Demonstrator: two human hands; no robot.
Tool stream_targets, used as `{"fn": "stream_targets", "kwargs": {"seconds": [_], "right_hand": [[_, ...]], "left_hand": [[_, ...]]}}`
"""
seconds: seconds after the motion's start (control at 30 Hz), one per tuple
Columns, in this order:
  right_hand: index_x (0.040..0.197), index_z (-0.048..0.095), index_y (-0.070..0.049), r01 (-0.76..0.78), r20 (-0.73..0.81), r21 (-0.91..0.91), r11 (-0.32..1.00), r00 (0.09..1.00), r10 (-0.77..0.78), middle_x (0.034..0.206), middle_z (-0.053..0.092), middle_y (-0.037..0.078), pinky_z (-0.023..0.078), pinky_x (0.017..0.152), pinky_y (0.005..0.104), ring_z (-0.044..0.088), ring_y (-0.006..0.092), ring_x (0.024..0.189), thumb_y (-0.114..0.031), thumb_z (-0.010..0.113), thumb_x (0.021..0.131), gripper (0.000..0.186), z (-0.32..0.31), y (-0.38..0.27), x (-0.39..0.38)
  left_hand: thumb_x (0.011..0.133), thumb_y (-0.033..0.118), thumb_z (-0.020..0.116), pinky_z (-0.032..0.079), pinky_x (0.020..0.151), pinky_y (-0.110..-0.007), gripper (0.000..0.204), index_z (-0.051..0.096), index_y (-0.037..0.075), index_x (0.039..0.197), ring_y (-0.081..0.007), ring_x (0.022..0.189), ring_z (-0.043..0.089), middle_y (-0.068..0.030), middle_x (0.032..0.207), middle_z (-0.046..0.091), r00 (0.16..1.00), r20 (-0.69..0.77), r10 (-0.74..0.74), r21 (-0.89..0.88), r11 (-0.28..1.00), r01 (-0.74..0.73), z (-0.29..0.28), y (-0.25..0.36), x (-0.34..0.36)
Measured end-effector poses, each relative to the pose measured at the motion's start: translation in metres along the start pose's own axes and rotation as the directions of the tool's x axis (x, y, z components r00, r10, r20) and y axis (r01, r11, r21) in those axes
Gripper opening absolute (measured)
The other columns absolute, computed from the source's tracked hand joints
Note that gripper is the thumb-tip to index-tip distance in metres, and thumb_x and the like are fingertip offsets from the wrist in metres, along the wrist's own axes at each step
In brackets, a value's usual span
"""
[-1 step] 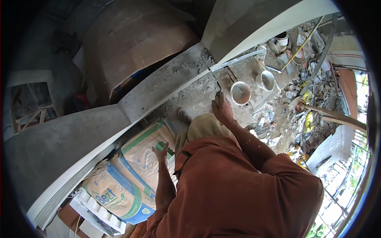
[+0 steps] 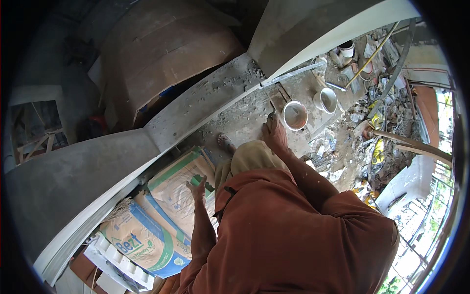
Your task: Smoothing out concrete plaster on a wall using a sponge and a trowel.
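In the head view, my right hand (image 2: 274, 132) is closed around a dark, narrow tool (image 2: 271, 105) that points up toward a concrete ledge (image 2: 205, 100). Just right of it sits a metal pan (image 2: 295, 115) with pale residue inside and a handle. A white bucket (image 2: 326, 100) stands beyond the pan. My left hand (image 2: 197, 191), lower down, grips a green object (image 2: 205, 183) of unclear shape above stacked paper sacks (image 2: 169, 186) with green and blue bands. My sandalled foot (image 2: 225, 143) shows on the dusty floor; my body hides the lower middle.
A large brown sheet (image 2: 166, 44) covers something behind the ledge. Rubble (image 2: 357, 142), wooden poles (image 2: 411, 143) and a metal grille (image 2: 435, 206) fill the right side. A long metal bar (image 2: 298, 71) lies along the wall. A white moulded piece (image 2: 115, 259) is at lower left.
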State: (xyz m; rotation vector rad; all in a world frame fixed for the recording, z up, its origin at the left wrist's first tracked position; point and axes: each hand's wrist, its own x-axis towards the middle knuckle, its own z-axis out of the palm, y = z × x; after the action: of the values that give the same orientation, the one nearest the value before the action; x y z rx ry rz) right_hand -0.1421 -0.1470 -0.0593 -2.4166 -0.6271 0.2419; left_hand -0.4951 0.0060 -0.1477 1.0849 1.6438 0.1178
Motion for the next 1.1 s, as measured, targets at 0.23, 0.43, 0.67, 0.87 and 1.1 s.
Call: {"fn": "stream_targets", "kwargs": {"seconds": [0.23,0.43,0.67,0.87,1.1], "right_hand": [[0.121,0.042,0.000,-0.128,0.005,-0.111,0.986,0.992,0.129,0.099,0.060,0.029,0.045,0.077,0.0539,0.058,0.0474,0.091,-0.019,0.058,0.086,0.043,-0.011,0.010,0.018],[0.121,0.042,-0.002,-0.188,0.071,-0.179,0.966,0.977,0.203,0.096,0.061,0.028,0.045,0.076,0.0557,0.059,0.0479,0.090,-0.022,0.058,0.085,0.043,-0.006,0.001,0.042],[0.123,0.039,0.000,-0.165,0.110,-0.076,0.983,0.979,0.173,0.096,0.061,0.026,0.044,0.079,0.0530,0.058,0.0454,0.093,-0.018,0.057,0.085,0.046,0.016,-0.009,0.044],[0.121,0.040,0.000,-0.223,0.077,-0.084,0.971,0.970,0.229,0.098,0.060,0.027,0.044,0.076,0.0539,0.058,0.0451,0.092,-0.017,0.057,0.085,0.043,0.018,-0.011,0.058],[0.122,0.040,-0.003,-0.108,0.165,-0.013,0.994,0.980,0.108,0.101,0.061,0.028,0.045,0.076,0.0553,0.058,0.0485,0.092,-0.022,0.058,0.087,0.044,0.013,-0.024,0.040]], "left_hand": [[0.069,0.024,0.086,0.041,0.095,-0.036,0.115,0.007,-0.006,0.146,-0.0272,0.108,0.053,-0.0178,0.118,0.055,0.999,0.035,-0.009,-0.046,0.999,0.010,0.003,0.011,0.001],[0.069,0.022,0.086,0.042,0.095,-0.036,0.112,0.009,-0.006,0.146,-0.0272,0.108,0.054,-0.0170,0.117,0.055,0.999,-0.035,0.042,-0.043,0.998,-0.043,-0.009,-0.009,0.013],[0.070,0.021,0.085,0.042,0.096,-0.036,0.111,0.009,-0.005,0.146,-0.0283,0.109,0.053,-0.0183,0.120,0.053,1.000,0.022,0.003,-0.087,0.996,-0.001,-0.007,0.012,0.005],[0.071,0.023,0.085,0.041,0.096,-0.037,0.112,0.007,-0.004,0.147,-0.0292,0.114,0.050,-0.0204,0.126,0.048,1.000,-0.027,0.013,-0.081,0.997,-0.015,-0.015,0.008,0.014],[0.071,0.018,0.084,0.040,0.097,-0.037,0.108,0.009,-0.002,0.146,-0.0277,0.114,0.050,-0.0179,0.127,0.048,0.999,-0.020,0.026,-0.120,0.992,-0.028,-0.022,-0.010,0.019]]}}
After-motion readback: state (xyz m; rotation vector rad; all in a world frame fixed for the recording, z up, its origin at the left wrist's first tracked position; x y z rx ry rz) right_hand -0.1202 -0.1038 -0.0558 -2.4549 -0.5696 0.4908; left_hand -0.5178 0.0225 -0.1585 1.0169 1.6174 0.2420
